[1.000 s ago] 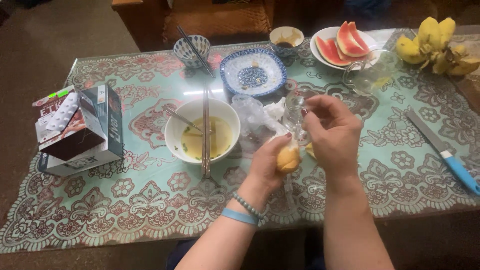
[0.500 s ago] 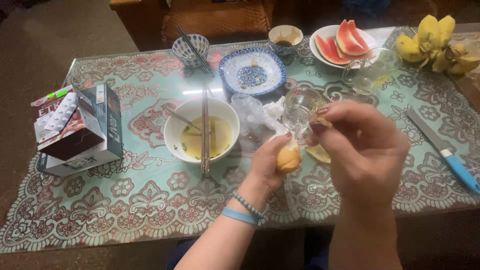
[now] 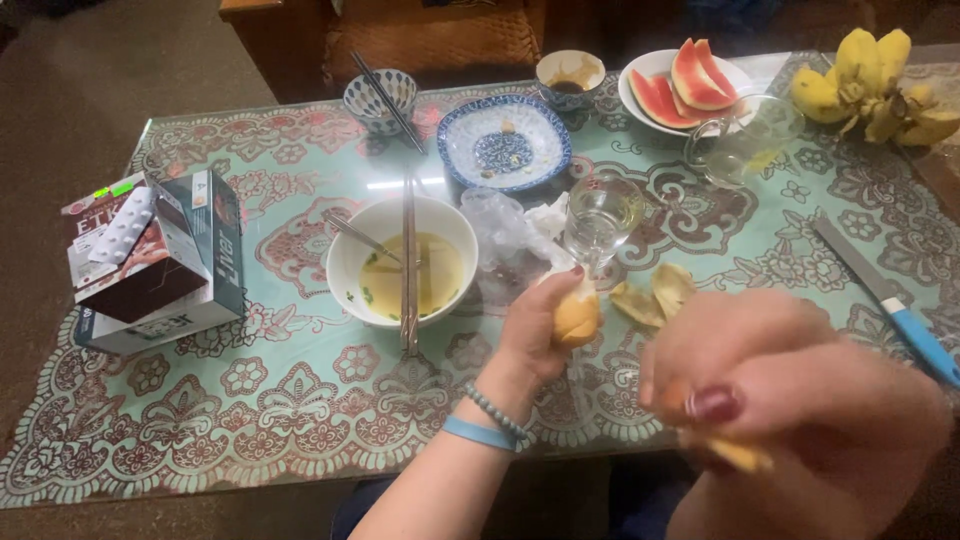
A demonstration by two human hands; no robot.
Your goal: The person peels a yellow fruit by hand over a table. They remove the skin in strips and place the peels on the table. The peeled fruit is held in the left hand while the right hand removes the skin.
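The left hand [image 3: 535, 325] has its fingers clenched round a small peeled yellow fruit [image 3: 577, 313] above the table [image 3: 300, 400], just beside the soup bowl [image 3: 403, 260] and drinking glass [image 3: 600, 215]; the blurred right hand [image 3: 790, 390], close to the camera, pinches a strip of peel [image 3: 735, 455]; more peel pieces [image 3: 655, 297] lie on the table.

dim warm indoor light; white glare streak on glass tabletop [image 3: 405, 183]; right hand [image 3: 800, 390] close to lens, heavily motion-blurred; dark, murky corners; table centre fairly sharp.
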